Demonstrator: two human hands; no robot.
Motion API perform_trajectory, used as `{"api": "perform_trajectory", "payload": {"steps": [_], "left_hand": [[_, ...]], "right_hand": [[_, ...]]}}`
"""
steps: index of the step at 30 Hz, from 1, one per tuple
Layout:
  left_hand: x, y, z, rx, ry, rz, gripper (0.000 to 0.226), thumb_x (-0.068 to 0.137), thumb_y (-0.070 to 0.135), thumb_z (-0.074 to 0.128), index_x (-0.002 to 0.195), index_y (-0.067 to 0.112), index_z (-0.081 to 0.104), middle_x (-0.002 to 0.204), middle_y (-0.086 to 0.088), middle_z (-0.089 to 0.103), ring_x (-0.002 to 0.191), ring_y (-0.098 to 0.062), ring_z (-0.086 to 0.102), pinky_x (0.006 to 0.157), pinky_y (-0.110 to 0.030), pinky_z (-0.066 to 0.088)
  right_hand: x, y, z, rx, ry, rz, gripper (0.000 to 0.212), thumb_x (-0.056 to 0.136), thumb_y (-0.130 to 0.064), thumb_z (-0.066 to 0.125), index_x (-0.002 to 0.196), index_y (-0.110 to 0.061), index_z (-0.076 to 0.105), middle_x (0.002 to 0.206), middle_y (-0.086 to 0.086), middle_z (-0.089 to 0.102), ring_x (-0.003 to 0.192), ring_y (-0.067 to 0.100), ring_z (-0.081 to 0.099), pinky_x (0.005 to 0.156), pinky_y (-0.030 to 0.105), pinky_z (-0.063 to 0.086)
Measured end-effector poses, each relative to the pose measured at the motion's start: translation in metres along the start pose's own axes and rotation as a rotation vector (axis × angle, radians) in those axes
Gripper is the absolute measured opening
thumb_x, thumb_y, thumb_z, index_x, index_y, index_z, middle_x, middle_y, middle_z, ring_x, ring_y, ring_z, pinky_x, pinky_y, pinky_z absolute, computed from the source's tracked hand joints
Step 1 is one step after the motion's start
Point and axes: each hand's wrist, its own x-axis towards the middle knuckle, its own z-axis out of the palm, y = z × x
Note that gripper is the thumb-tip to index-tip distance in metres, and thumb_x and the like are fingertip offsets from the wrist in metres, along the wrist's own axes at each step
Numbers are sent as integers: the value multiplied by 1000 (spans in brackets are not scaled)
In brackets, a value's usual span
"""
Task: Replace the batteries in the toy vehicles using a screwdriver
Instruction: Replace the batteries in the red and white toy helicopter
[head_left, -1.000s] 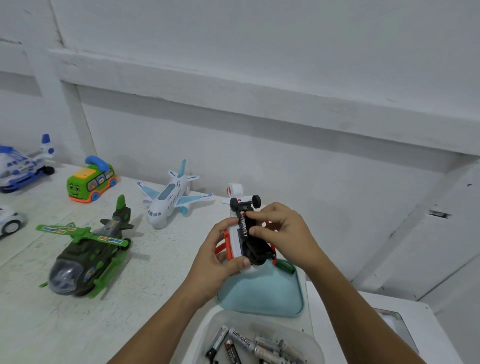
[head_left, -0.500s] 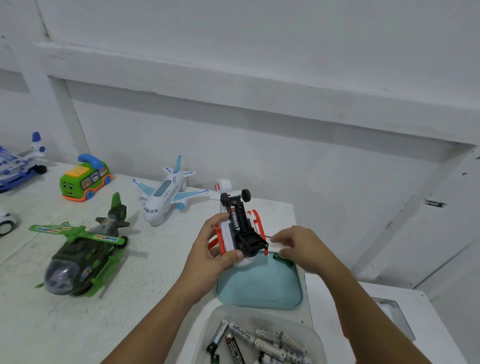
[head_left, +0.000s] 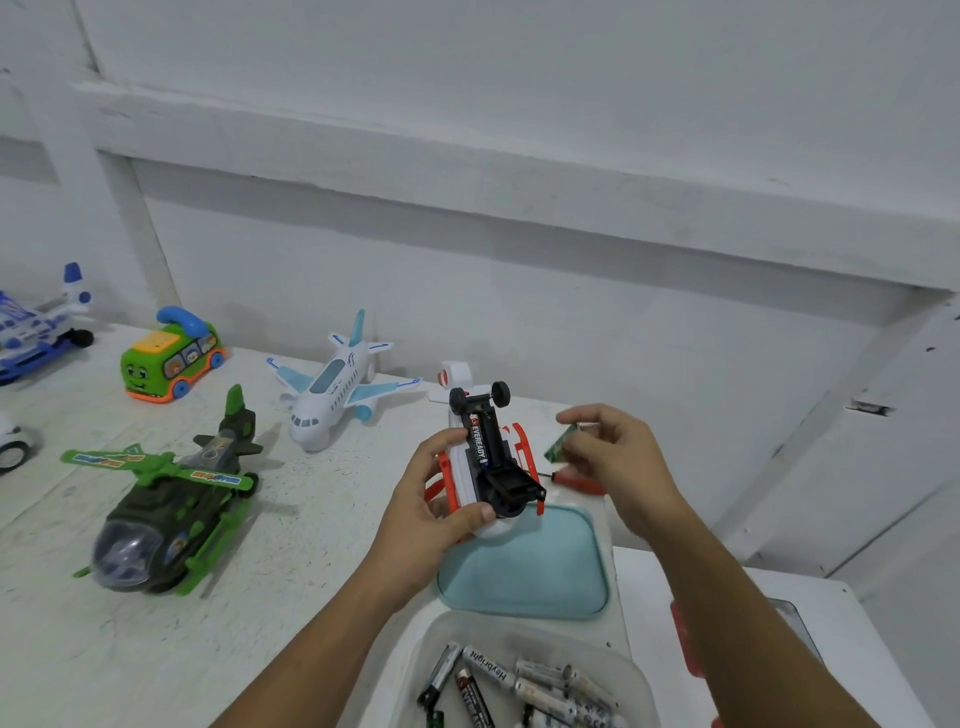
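Note:
My left hand grips a white and orange toy vehicle turned belly up above the table. Its battery bay is uncovered and a black Eveready battery lies in it. To the right of the toy, my right hand pinches a green battery in its fingertips. A red-handled screwdriver lies on the table under my right hand, partly hidden by it. A clear tub at the bottom holds several loose batteries.
A light blue tray sits below the held toy. On the white table stand a green helicopter, a white and blue airplane, a green bus toy and a blue and white toy at far left. A wall runs behind.
My right hand left the toy's underside, dipped toward the table to the right and came up pinching a green battery. My left hand kept hold of the upturned toy.

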Motion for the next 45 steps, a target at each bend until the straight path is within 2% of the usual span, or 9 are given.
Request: {"api": "perform_trajectory", "payload": {"steps": [4, 9, 15, 20, 27, 30, 34, 40, 45], "left_hand": [[-1, 1, 3, -2, -6, 11, 70, 77, -10, 74, 126, 36, 53, 118, -2, 63, 98, -23, 70, 67, -28, 57], [-1, 1, 5, 20, -3, 24, 70, 67, 6, 81, 121, 43, 56, 114, 1, 66, 96, -23, 69, 70, -33, 59], [-2, 1, 6, 110, 2, 50, 71, 64, 11, 77, 119, 49, 55, 117, 9, 65, 103, -23, 67, 89, -46, 57], [-4, 2, 8, 115, -3, 53, 71, 65, 11, 78, 120, 49, 55, 118, 11, 65, 106, -23, 67, 91, -47, 57], [-5, 3, 6, 31, -28, 32, 70, 66, 0, 79, 117, 43, 60, 118, 2, 66, 102, -25, 70, 84, -48, 59], [-4, 3, 5, 4, -34, 24, 70, 72, -12, 77, 118, 38, 59, 120, -2, 65, 102, -26, 70, 79, -45, 60], [-2, 6, 2, -14, -30, 26, 68, 65, 2, 79, 117, 43, 60, 120, 0, 64, 103, -26, 70, 81, -48, 59], [0, 5, -1, -46, -22, 18, 69, 67, 0, 78, 117, 44, 60, 117, 0, 64, 101, -25, 70, 72, -35, 59], [-1, 8, -5, -71, 6, 12, 68, 79, -13, 70, 123, 36, 55, 119, -7, 62, 95, -21, 71, 70, -36, 59]], "right_hand": [[-6, -27, 16, 222, -44, -37, 15, 82, 12, 63, 81, -2, 61, 75, 17, 69, 66, 28, 69, 68, 35, 60], [-10, -24, 31, -94, -38, -94, 17, 76, 7, 67, 72, -7, 58, 69, 10, 62, 56, 16, 57, 46, 20, 44], [-10, -22, 37, -500, -97, -142, 12, 74, -15, 74, 70, -11, 63, 61, -7, 60, 54, 3, 54, 52, 18, 42], [-4, -27, 37, -544, -131, -96, 20, 74, -20, 78, 73, -11, 60, 59, -7, 56, 53, 5, 52, 48, 16, 38], [5, -31, 35, -321, -231, 106, 31, 70, -8, 86, 74, -9, 55, 51, 4, 56, 45, 18, 54, 47, 29, 48], [4, -33, 36, -349, -231, 67, 31, 70, -8, 85, 81, -6, 57, 49, 3, 53, 45, 20, 52, 44, 27, 46], [2, -32, 35, -331, -253, -29, 32, 72, -13, 84, 88, 0, 60, 51, 5, 53, 46, 21, 50, 40, 21, 41], [-2, -23, 26, -92, -360, -48, 6, 87, 0, 67, 91, -5, 66, 60, 0, 59, 48, 7, 55, 47, 17, 44], [-9, -18, 23, -43, -395, -103, 33, 82, 21, 55, 94, -8, 68, 83, 4, 67, 66, 9, 63, 62, 20, 52]]}}
